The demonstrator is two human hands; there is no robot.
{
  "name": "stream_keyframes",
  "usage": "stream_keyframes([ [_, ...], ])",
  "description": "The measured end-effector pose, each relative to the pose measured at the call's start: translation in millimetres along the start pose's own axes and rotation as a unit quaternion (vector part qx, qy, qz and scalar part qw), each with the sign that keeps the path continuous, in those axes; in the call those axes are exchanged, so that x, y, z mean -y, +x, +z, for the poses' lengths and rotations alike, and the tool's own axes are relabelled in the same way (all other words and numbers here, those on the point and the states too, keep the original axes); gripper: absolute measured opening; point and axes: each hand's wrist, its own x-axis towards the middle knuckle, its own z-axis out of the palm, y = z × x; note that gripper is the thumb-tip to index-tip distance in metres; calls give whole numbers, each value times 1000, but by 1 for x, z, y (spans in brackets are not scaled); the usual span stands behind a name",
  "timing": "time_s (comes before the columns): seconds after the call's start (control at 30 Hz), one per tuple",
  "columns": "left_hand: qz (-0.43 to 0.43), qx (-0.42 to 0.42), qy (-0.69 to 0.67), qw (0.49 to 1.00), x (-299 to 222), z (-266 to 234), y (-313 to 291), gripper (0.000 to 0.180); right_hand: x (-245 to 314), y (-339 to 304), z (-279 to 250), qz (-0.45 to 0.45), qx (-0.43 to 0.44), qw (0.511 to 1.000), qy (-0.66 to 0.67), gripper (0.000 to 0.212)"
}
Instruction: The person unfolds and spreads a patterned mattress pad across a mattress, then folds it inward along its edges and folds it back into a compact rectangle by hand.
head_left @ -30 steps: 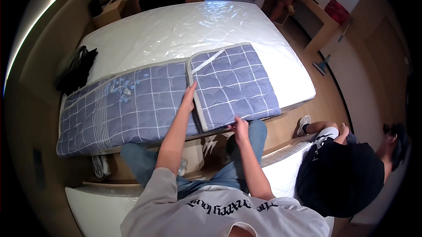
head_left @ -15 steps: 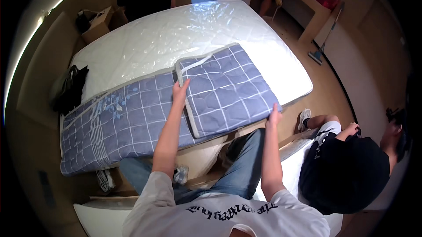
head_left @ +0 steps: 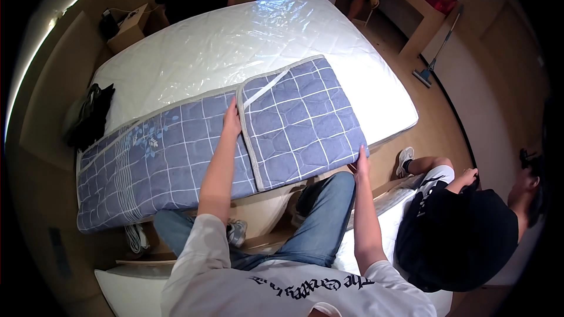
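A blue-grey quilted mattress pad (head_left: 197,164) with white checks lies along the near side of a white mattress (head_left: 194,61). Its right part is a folded-over section (head_left: 302,120) with a grey bound edge and a white elastic strap across one corner. My left hand (head_left: 231,118) rests on the pad just left of that bound edge, fingers stretched along it. At the near right corner my right hand (head_left: 363,163) grips the pad, thumb on top; its other fingers are hidden underneath.
The mattress wears shiny clear plastic. Dark bags (head_left: 88,117) sit at its left end. At right, a person in black (head_left: 458,232) sits close to my right arm. A mop (head_left: 432,64) leans by the wall. More people are beyond the bed. A coiled white cord (head_left: 136,239) hangs below the pad.
The folded section's left edge has come down flat onto the pad. My left hand has shifted slightly left, off that edge. My right hand has dropped a little with the corner.
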Motion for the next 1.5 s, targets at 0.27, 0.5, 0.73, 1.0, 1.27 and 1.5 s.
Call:
stream_keyframes([
  [0.27, 284, -125, 211, 927, -56, -19, 11, 32, 14, -16, 15, 19, 110, 985, -128, 61],
  [0.5, 74, -39, 457, 885, 13, -17, -24, 64, 9, -17, 27, -45, 39, 997, -42, 60],
  [0.73, 352, -58, 484, 799, 10, 38, -63, 51, 15, -31, 12, -167, 36, 983, -72, 56],
  [1.0, 96, -79, 488, 864, 25, -32, -78, 78, 5, -11, 17, -159, -189, 884, -397, 94],
  [1.27, 269, 6, 537, 800, 83, -48, -177, 70, 3, 26, -19, 60, 121, 990, 49, 67],
  [1.5, 312, -80, 570, 756, 80, -56, -190, 54, 50, 13, -29, 41, 225, 965, -130, 46],
])
